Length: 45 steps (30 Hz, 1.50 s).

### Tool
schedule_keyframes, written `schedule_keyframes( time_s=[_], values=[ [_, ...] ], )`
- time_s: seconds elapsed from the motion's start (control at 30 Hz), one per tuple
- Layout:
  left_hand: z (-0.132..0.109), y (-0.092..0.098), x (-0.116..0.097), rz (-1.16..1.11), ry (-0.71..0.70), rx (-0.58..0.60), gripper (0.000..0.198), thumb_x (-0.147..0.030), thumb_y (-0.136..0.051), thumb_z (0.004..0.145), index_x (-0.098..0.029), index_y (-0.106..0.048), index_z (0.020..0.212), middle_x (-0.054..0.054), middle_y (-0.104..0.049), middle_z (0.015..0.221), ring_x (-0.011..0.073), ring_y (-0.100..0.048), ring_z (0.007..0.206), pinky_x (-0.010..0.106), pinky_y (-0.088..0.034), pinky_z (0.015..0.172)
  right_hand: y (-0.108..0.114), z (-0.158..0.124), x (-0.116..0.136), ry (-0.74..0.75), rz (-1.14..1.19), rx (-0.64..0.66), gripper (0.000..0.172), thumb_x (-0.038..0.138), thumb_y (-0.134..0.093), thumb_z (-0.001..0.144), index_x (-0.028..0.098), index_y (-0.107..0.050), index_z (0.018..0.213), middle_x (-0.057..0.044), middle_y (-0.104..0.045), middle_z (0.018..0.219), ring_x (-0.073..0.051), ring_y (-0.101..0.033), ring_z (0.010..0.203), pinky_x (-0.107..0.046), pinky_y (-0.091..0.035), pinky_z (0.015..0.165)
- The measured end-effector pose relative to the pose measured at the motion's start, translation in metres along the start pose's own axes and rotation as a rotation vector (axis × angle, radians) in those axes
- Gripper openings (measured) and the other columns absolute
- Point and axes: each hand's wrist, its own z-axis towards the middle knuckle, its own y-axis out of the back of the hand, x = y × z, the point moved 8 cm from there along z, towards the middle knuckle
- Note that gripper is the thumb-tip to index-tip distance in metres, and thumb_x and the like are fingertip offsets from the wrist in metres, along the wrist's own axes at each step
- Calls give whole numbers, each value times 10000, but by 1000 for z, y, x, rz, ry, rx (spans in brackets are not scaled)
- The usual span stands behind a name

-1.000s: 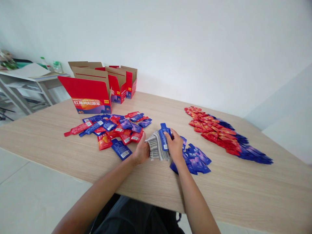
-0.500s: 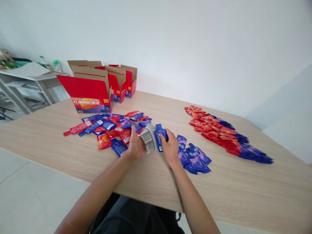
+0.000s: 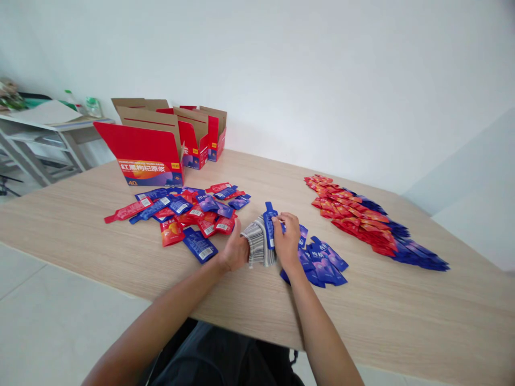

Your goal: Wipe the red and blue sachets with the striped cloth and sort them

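Soft and finely striped in grey and white, the cloth (image 3: pixel 256 242) looks ridged and ends in a rough, frayed-looking lower edge. My left hand (image 3: pixel 234 250) is closed on its left side, most of the fingers hidden behind the fabric. My right hand (image 3: pixel 287 238) pinches the edge of a blue pouch (image 3: pixel 269 228), which stands upright against the cloth's right side: smooth, flat, rectangular, with a narrow neck on top and pale print. Left of the cloth lies a loose heap of glossy red and blue pouches (image 3: pixel 196 213); just right of it, blue pouches (image 3: pixel 325 264) overlap flat on the pale wood-grain table (image 3: pixel 382 316). Farther right, red and blue pouches sit in dense, overlapping rows (image 3: pixel 358 217). Beyond the heap, back and left of the cloth, stand open cardboard boxes (image 3: pixel 151 172), red outside, brown inside.
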Motion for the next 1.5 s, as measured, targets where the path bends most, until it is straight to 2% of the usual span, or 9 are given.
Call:
schedule_keyframes(
  time_s=[0.13, 0.27, 0.43, 0.57, 0.67, 0.8, 1.0, 1.27, 1.5],
  values=[
    [0, -1, -19, -77, -89, -57, 945, -851, -281, 860, -143, -533, 1433, 171, -672, 1318, 341, -615, 1241, 479, -417, 1094, -19, -13, 21, 117, 28, 95, 237, 375, -514, 1007, 203, -675, 986, -113, -673, 1100, -242, -620, 1083, -449, -494, 972],
    [0, 10, -32, -106, -152, -170, 940, -871, -322, 832, -149, -592, 1369, 163, -715, 1219, 335, -659, 1155, 453, -487, 1018, -34, -29, 42, 247, 9, 181, 259, 302, -470, 1032, 230, -656, 1198, -122, -644, 1254, -247, -592, 1196, -478, -463, 1021],
    [-3, 6, -36, -115, -150, -186, 921, -860, -334, 839, -151, -603, 1362, 152, -720, 1209, 338, -655, 1159, 450, -486, 1016, -44, -40, 57, 407, -55, 300, 428, 227, -361, 1051, 270, -486, 1459, -118, -561, 1449, -255, -479, 1392, -520, -374, 1112],
    [-5, -1, -43, -148, -123, -129, 939, -847, -259, 864, -137, -578, 1389, 158, -698, 1266, 347, -624, 1214, 492, -421, 1089, -53, -47, 66, 535, -95, 490, 783, 510, -504, 992, 148, -185, 1610, -220, -345, 1607, -330, -263, 1525, -585, -264, 1194],
    [-7, 4, -54, -164, -139, -131, 1017, -880, -203, 838, -113, -560, 1402, 178, -685, 1286, 357, -608, 1240, 521, -384, 1119, -59, -50, 68, 545, -79, 626, 1019, 611, -633, 890, 112, -126, 1621, -242, -283, 1630, -348, -261, 1524, -580, -268, 1210],
    [-10, 16, -67, -160, -188, -172, 1098, -913, -172, 802, -79, -551, 1407, 209, -672, 1297, 370, -584, 1274, 527, -363, 1140, -62, -52, 66, 524, -25, 711, 954, 442, -679, 907, 160, -125, 1631, -203, -277, 1643, -329, -267, 1526, -588, -274, 1221],
    [-9, 22, -68, -164, -184, -187, 1124, -917, -147, 797, -69, -524, 1433, 208, -650, 1333, 365, -536, 1332, 516, -319, 1175, -59, -52, 62, 493, 150, 717, 739, 203, -483, 1012, 270, -93, 1636, -102, -239, 1673, -251, -234, 1543, -537, -294, 1240],
    [-7, 26, -40, -92, -127, -278, 995, -860, -173, 862, -124, -533, 1428, 186, -659, 1328, 349, -563, 1303, 508, -348, 1159, -60, -51, 60, 333, 275, 700, 636, 360, -368, 1074, 333, -58, 1628, -21, -150, 1695, -224, -185, 1552, -515, -259, 1250],
    [-3, 10, -11, -8, -6, -223, 981, -848, -126, 867, -167, -529, 1447, 169, -679, 1302, 338, -601, 1261, 483, -412, 1100, -48, -42, 51, 102, 376, 443, 595, 460, -359, 1066, 271, -236, 1617, -58, -314, 1643, -238, -333, 1504, -463, -342, 1220]
  ],
)
